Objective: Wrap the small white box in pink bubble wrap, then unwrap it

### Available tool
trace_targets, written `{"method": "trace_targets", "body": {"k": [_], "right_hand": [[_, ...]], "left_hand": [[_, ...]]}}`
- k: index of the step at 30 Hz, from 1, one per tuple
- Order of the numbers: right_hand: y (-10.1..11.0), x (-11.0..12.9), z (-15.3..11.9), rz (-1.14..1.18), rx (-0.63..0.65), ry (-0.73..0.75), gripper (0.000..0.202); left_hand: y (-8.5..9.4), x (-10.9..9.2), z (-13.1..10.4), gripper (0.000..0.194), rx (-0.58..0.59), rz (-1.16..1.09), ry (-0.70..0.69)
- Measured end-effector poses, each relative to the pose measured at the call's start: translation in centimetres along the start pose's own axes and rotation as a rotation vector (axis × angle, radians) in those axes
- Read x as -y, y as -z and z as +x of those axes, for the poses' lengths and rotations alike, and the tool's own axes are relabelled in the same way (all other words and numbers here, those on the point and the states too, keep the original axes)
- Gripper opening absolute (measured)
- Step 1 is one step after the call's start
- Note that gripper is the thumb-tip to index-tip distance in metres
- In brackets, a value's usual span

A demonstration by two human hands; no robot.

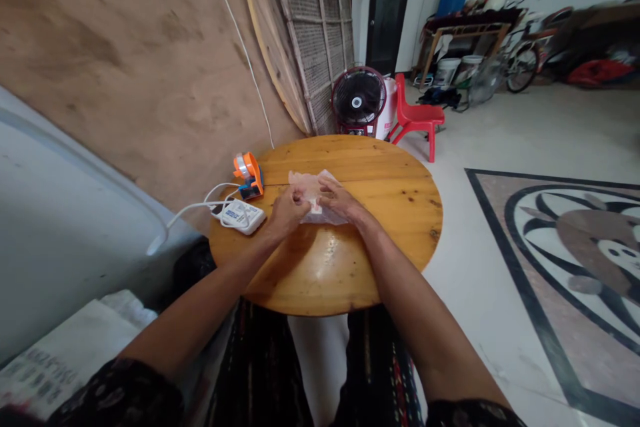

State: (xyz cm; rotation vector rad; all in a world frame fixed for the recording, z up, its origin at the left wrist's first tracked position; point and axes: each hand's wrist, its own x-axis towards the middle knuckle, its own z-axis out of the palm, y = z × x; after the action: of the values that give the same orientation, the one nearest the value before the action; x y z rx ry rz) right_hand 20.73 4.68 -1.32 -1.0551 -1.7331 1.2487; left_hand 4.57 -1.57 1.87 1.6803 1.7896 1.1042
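Note:
A thin, see-through plastic bag (306, 180) lies crumpled on the round wooden table (395, 180). On or inside it is a small white piece with a red mark (316, 207), too small to name. My left hand (289, 211) is closed at the bag's left side, its curled fingers and thumb pinching the plastic. Over the right part of the bag, my right hand (341, 200) rests with its fingers stretched out and apart. Its fingertips reach close to the white piece.
At the table's left edge stand an orange tape dispenser (249, 173) and a white power strip (243, 215) with its cable. Several tiny pale bits (331, 249) lie near the front. Beyond the table are a fan (358, 100) and a red plastic chair (420, 115).

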Motion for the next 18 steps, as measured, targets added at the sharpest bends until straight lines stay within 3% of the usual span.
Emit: {"method": "trace_targets", "body": {"k": [4,10,15,18], "right_hand": [[-0.1,-0.2,0.1,0.03,0.01,-0.031,0.067],[-0.1,-0.3,0.0,-0.006,0.011,-0.033,0.063],[-0.1,-0.5,0.0,0.018,0.009,0.001,0.063],[-0.1,-0.6,0.0,0.025,0.025,0.004,0.062]], "left_hand": [[0.3,-0.2,-0.3,0.041,0.041,0.221,-0.18],[0.8,-1.3,0.0,0.027,0.142,0.397,-0.251],[0.9,-1.7,0.7,0.012,0.181,0.344,-0.235],[1.3,-1.5,0.9,0.011,0.259,0.168,-0.209]]}}
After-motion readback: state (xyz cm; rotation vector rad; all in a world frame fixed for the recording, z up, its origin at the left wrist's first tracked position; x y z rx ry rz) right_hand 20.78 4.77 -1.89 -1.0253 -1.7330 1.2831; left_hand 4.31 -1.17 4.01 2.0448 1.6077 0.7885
